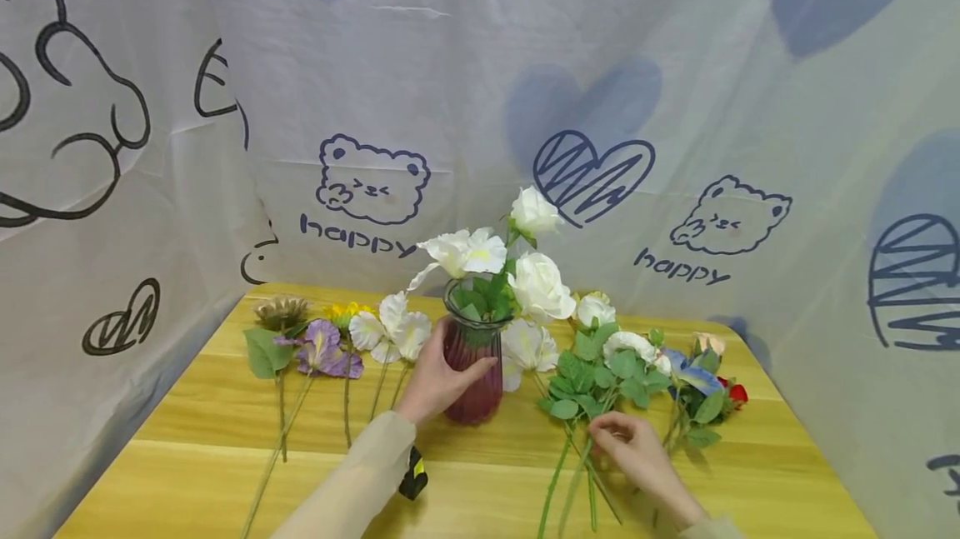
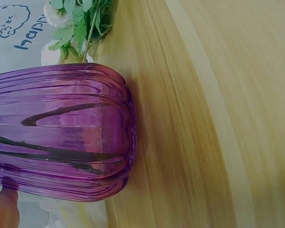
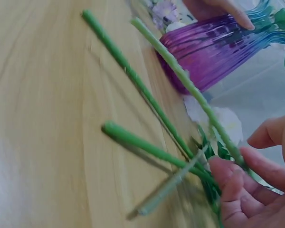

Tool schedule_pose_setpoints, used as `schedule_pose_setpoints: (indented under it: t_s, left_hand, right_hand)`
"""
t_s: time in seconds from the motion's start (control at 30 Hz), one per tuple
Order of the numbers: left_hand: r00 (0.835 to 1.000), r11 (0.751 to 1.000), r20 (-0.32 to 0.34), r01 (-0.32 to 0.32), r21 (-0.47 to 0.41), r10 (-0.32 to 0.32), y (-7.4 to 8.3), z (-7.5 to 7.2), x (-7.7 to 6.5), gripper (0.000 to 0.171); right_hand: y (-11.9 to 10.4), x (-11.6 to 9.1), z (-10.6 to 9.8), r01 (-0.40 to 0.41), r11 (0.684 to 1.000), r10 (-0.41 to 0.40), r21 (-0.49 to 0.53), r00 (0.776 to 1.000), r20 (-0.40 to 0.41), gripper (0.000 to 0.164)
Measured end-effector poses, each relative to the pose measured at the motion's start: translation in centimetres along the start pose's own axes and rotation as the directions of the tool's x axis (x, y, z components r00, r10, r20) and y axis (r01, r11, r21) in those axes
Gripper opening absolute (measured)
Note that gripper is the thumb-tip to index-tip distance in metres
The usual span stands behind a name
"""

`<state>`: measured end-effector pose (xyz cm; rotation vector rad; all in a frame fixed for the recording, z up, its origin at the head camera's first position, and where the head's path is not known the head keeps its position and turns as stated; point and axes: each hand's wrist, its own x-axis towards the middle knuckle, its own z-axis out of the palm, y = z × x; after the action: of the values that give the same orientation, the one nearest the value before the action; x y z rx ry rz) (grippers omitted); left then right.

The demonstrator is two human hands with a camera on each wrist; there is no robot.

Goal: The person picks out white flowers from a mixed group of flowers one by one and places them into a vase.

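The purple vase [image 1: 476,393], containing white flowers [image 1: 542,286], is near the middle of the desk [image 1: 480,506], the left hand's [image 1: 442,376] grip wrapped round its side, while the right hand [image 1: 637,451] touches a green stem [image 3: 181,73] beside it, whether pinching I cannot tell.
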<state>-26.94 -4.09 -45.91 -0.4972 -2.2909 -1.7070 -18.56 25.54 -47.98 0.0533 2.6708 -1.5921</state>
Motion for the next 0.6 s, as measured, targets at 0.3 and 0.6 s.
schedule_pose_setpoints:
  t_s: [0.3, 0.6]
  left_hand:
    - [1.000, 1.000, 0.005, -0.005, 0.004, 0.005, 0.1, 0.1, -0.1, 0.077]
    - [1.000, 1.000, 0.003, 0.005, -0.004, -0.005, -0.1, 0.1, -0.1, 0.076]
  right_hand:
    - [-0.5, -0.8, 0.7, -0.186, 0.913, 0.218, 0.363, 0.975, -0.050, 0.025]
    - [-0.6, -1.2, 0.1, -0.333, 0.497, 0.236, 0.802, 0.940, 0.244, 0.005]
